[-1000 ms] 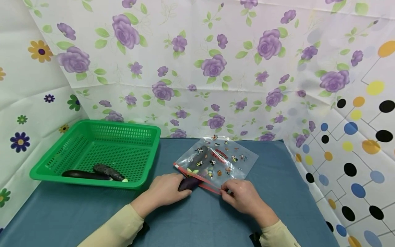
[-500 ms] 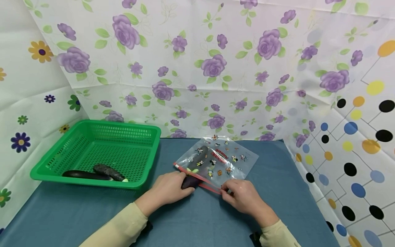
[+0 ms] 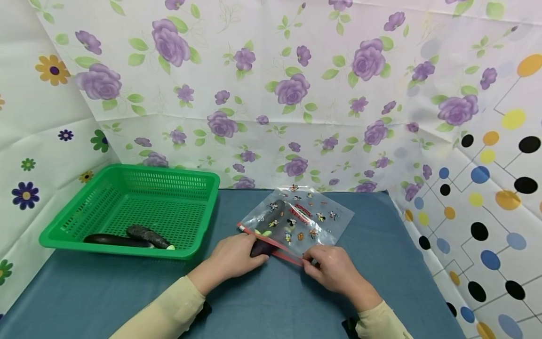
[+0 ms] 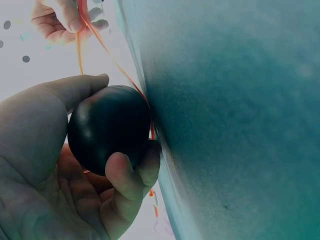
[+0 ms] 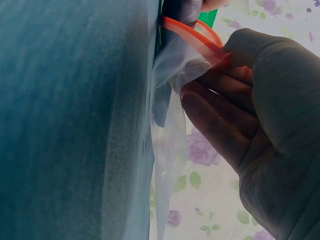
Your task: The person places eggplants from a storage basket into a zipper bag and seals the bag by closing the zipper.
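My left hand [image 3: 233, 258] grips a dark purple eggplant [image 3: 260, 248], its fingers and thumb curled round it. In the left wrist view the rounded end of this eggplant [image 4: 110, 127] faces the camera. The eggplant lies at the red-edged mouth of a clear zip bag [image 3: 328, 212] printed with small cartoon figures. Through the bag's plastic a long dark eggplant [image 3: 275, 215] shows, with pale green near the opening. My right hand [image 3: 332, 268] pinches the right end of the bag's red zip strip [image 5: 200, 42], holding the two strips apart.
A green perforated basket [image 3: 211, 207] stands at the left, with a smooth dark eggplant [image 3: 116, 240] and a rough dark bitter melon-like vegetable [image 3: 148, 235] inside. Blue cloth [image 3: 279, 310] covers the table. Floral sheeting [image 3: 262, 141] rises behind it, and dotted sheeting on the right.
My left hand has shifted slightly to the right with the eggplant, closer into the bag's mouth. The right hand keeps its pinch in place.
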The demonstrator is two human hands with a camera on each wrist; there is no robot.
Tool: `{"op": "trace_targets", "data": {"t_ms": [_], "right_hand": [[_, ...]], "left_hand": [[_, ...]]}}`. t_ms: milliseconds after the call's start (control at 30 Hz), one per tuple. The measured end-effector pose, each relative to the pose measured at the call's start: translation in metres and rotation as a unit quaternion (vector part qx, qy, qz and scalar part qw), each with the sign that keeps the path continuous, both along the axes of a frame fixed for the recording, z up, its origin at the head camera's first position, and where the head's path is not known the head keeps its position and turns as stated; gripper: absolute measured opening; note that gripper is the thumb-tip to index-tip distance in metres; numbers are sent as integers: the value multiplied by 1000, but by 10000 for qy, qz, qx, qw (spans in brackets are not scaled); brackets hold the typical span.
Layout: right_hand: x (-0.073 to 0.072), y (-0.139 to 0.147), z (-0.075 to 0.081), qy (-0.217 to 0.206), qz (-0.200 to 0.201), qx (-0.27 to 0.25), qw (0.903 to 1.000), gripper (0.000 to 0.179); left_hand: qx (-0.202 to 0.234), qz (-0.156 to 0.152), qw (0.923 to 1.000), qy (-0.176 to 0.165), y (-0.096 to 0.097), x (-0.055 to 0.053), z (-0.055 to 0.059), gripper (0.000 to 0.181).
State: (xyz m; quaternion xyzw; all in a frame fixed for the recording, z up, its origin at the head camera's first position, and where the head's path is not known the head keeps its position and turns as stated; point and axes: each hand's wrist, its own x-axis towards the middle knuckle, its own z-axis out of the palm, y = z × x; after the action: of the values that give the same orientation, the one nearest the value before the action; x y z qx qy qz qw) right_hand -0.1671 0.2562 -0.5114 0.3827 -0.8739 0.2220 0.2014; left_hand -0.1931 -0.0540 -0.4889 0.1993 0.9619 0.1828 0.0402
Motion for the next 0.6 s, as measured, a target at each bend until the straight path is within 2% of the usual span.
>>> {"op": "trace_targets", "data": {"t_ms": [600], "right_hand": [[0, -1, 1, -16, -41, 14, 10000, 16]], "left_hand": [[121, 141, 9998, -35, 3, 1, 2, 44]]}}
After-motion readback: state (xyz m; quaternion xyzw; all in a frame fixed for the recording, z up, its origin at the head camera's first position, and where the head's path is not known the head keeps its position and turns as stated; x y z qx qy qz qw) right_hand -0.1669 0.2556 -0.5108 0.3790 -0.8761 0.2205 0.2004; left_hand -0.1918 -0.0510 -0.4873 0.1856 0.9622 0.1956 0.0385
